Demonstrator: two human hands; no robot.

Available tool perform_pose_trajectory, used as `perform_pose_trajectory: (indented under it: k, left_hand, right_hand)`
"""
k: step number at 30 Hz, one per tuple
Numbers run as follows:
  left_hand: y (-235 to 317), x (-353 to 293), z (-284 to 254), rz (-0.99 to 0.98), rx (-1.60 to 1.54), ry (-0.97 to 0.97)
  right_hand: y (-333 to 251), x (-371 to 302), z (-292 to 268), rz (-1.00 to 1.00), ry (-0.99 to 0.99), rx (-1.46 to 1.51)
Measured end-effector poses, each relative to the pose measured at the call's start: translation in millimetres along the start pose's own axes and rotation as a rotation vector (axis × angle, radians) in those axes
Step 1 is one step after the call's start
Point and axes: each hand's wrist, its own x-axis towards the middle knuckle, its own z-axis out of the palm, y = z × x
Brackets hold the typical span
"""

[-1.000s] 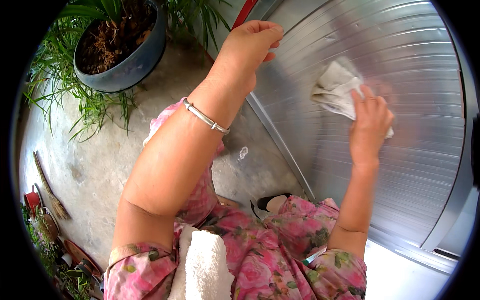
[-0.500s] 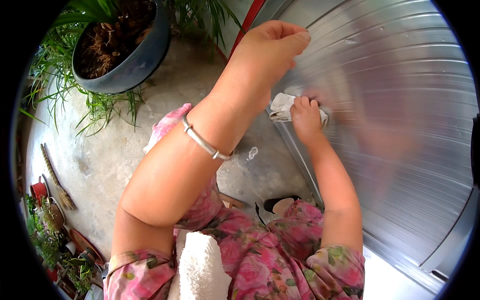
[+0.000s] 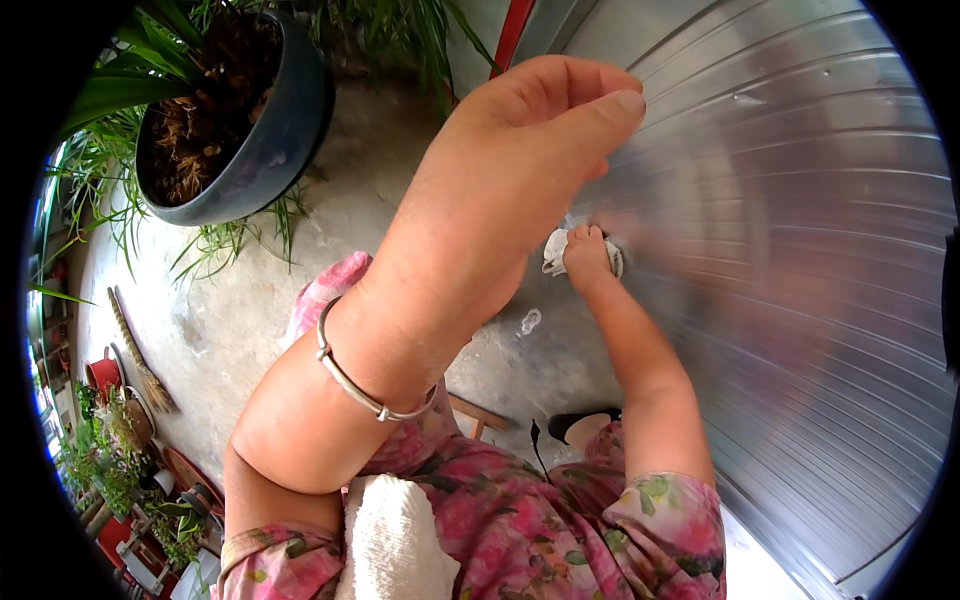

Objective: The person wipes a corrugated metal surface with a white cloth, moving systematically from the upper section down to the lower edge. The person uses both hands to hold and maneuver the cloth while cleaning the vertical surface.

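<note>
My left hand (image 3: 535,150) is raised close in front of me, in the upper middle. Its fingers curl in against the thumb, and whatever they may hold is hidden. A silver bangle (image 3: 350,385) circles that wrist. Farther down, my right hand (image 3: 588,258) presses a bunched whitish cloth (image 3: 554,254) at the left edge of a large ribbed metal panel (image 3: 800,300). The panel is shiny and mirrors blurred shapes of skin and pink.
A dark round pot (image 3: 250,170) with a leafy plant stands on the concrete floor (image 3: 240,300) at upper left. A straw broom (image 3: 140,350) and several potted plants lie along the left. A white towel (image 3: 395,540) hangs at my front. A wooden stool edge (image 3: 478,412) shows below.
My right hand and the cloth have moved a little down and left, toward the panel's edge. My left hand appears larger and nearer, still curled. The whole view has shifted slightly.
</note>
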Motion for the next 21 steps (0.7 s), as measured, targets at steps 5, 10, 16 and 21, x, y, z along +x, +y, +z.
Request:
perform_pose_trajectory:
  k: [5,10,16,21]
  left_hand:
    - [1,-2,3,-0.002,-0.013,-0.021]
    - [2,-3,5,-0.017,-0.014,-0.035]
    - [-5,-4,12,0.015,-0.061,-0.067]
    - [-6,-2,1,0.028,-0.041,0.01]
  right_hand:
    - [5,-14,-4,0.043,0.063,0.025]
    - [23,-60,-37,0.223,0.307,0.042]
    - [72,-167,-130,0.385,0.709,0.047]
    - [100,-259,-232,0.748,0.823,-0.042]
